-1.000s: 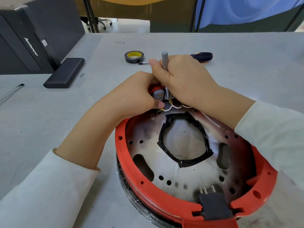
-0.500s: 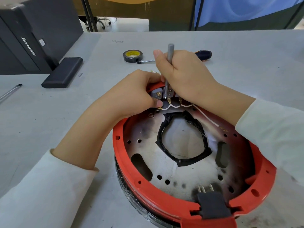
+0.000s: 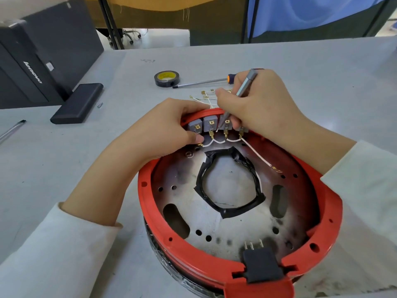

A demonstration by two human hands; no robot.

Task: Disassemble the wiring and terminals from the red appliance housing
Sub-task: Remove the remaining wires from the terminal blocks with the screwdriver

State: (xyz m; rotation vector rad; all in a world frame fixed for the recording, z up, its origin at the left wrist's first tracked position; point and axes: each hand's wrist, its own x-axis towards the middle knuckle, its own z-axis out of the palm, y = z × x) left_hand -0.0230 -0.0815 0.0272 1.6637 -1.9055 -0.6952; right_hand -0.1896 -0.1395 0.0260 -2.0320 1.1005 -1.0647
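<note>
The red housing (image 3: 236, 214) lies open side up on the grey table (image 3: 322, 82), near the front edge. At its far rim sit grey terminal blocks (image 3: 209, 123), joined by white wires (image 3: 217, 142). The left hand (image 3: 171, 130) grips the rim and the leftmost block. The right hand (image 3: 260, 104) holds a grey tool (image 3: 242, 91) like a pen, tip at the blocks. Beyond lie loose wires (image 3: 204, 97), a screwdriver (image 3: 204, 82) and a tape roll (image 3: 166, 78).

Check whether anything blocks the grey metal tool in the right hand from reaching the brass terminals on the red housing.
Nothing visible does: the grey metal tool in the right hand already has its tip at the brass terminals.
</note>
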